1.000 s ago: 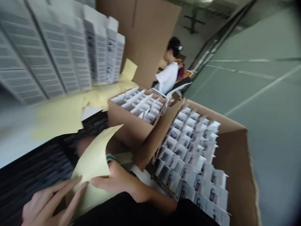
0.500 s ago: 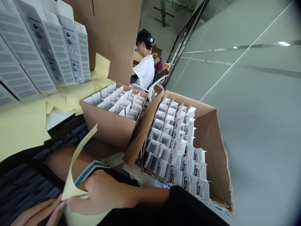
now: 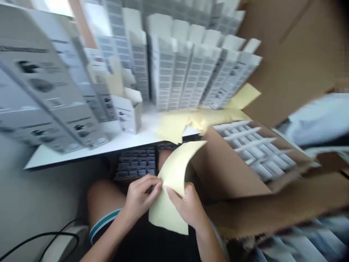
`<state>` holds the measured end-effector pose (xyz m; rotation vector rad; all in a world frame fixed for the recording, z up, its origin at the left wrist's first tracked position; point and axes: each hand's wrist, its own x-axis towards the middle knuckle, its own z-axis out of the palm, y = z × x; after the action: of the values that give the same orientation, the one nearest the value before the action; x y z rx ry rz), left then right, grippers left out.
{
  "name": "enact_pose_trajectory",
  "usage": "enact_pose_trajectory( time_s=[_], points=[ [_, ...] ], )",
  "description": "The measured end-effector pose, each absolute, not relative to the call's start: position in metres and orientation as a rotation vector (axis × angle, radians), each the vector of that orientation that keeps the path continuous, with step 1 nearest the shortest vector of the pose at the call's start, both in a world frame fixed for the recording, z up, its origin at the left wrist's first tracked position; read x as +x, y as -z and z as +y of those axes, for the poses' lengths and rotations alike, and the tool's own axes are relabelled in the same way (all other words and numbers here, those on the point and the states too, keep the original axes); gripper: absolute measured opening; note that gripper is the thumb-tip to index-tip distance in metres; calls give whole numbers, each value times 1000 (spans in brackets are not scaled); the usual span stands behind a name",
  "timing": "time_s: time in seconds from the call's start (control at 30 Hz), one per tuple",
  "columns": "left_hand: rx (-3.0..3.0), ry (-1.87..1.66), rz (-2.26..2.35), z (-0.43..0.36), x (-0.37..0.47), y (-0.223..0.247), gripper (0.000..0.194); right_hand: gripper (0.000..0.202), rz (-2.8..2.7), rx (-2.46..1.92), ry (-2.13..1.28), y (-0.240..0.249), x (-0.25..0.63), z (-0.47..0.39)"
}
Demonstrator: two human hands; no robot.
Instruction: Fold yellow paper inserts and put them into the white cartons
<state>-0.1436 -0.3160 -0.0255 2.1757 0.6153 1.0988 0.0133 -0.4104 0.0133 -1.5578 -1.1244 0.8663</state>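
One yellow sheet (image 3: 163,207): held between both hands above the lap, in front of the table edge; stood roughly upright, its top curled over toward the right.
Left hand (image 3: 141,191): closed in a pinch; the sheet's left edge is gripped by thumb and fingertips.
Right hand (image 3: 188,205): closed on the sheet's right side; the thumb is laid on the near face, the other fingers being partly hidden behind it.
White table (image 3: 148,120): set beyond the hands; printed cartons are borne along its length.
Tall cartons (image 3: 174,76): ranged upright in a close row, top flaps raised, slightly blurred.
Large grey cartons (image 3: 54,83): stood at the table's left end.
Small carton (image 3: 127,112): placed between the two groups, its top flaps raised.
Loose yellow paper (image 3: 174,125): spread at the foot of the tall row, near the table's front edge, partly crumpled.
Brown box (image 3: 231,171): placed right of the sheet; filled with upright white card pieces (image 3: 256,149).
Second brown box (image 3: 272,214): seen in part at lower right; pale contents (image 3: 308,240) are blurred.
Cardboard panel (image 3: 294,62): raised behind the brown box.
Black cable (image 3: 43,234): looped at lower left.
Co-worker's pale garment (image 3: 321,116): glimpsed at far right, blurred.
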Motion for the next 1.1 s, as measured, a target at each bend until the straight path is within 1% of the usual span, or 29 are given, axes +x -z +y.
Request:
enact_pose_trajectory(
  time_s=[0.07, 0.13, 0.4, 0.53, 0.6, 0.7, 0.8, 0.9, 0.97, 1.1],
  points=[
    [2151, -1102, 678, -315, -148, 23, 12, 26, -1169, -1524, -992, -8, 16, -404],
    [2120, -1125, 723, -315, -152, 22, 13, 31, -1169, -1500, -1052, -4, 17, -399],
    [2072, -1143, 672, -310, -160, 25, 9, 37, -1070, -1495, -1127, 4, 17, -389],
    [1902, -1184, 766, -304, -160, 25, 8, 40, -999, -1516, -1120, 6, 25, -387],
    [1751, -1289, 832, -300, -160, 24, 12, 39, -993, -1502, -1086, 9, 39, -384],
    [1576, -1433, 862, -290, -157, 24, 17, 42, -912, -1422, -873, 18, 69, -366],
    [1565, -1435, 823, -280, -151, 25, 20, 55, -808, -1258, -612, 24, 100, -328],
    [1608, -1394, 780, -274, -143, 27, 24, 68, -707, -1126, -472, 23, 120, -286],
    [1645, -1373, 767, -273, -140, 30, 25, 69, -610, -1111, -500, 24, 126, -263],
    [1707, -1322, 773, -272, -138, 42, 30, 69, -526, -1230, -741, 34, 126, -236]
  ],
)
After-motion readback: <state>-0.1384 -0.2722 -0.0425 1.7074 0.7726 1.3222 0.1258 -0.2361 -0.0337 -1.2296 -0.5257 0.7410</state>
